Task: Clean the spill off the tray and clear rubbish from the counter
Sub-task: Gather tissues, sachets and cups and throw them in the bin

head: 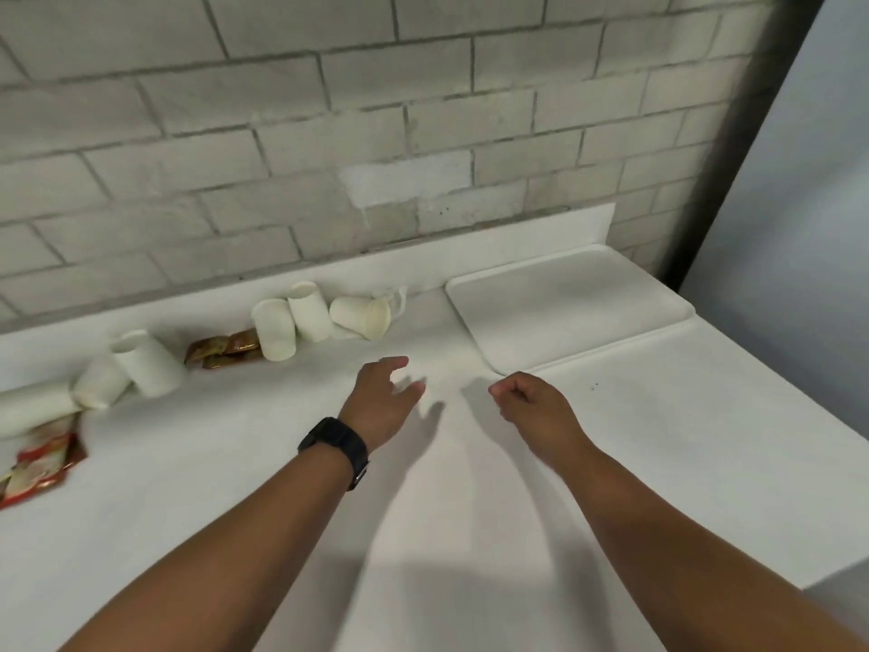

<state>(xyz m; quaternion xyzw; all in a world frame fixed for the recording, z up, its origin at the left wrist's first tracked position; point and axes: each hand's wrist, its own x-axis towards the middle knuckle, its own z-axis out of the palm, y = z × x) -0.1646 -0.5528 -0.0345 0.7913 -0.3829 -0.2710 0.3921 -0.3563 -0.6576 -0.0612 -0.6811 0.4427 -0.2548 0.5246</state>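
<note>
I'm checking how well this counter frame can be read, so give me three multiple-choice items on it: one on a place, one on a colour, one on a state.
1. Where does the tray lie?
A. at the counter's far right, near the wall
B. at the left edge, under the cups
C. in the person's hands

2. What colour is the watch on the left wrist?
A. white
B. black
C. red

3. How do the paper cups lie?
A. stacked upright in one tower
B. tipped over and scattered along the wall
C. held in the right hand

Answers:
1. A, the tray sits by the backsplash, right of the cups.
2. B, the band is dark black.
3. B, they lie on their sides beside sauce packets; the left hand and the right hand hold nothing.
</note>
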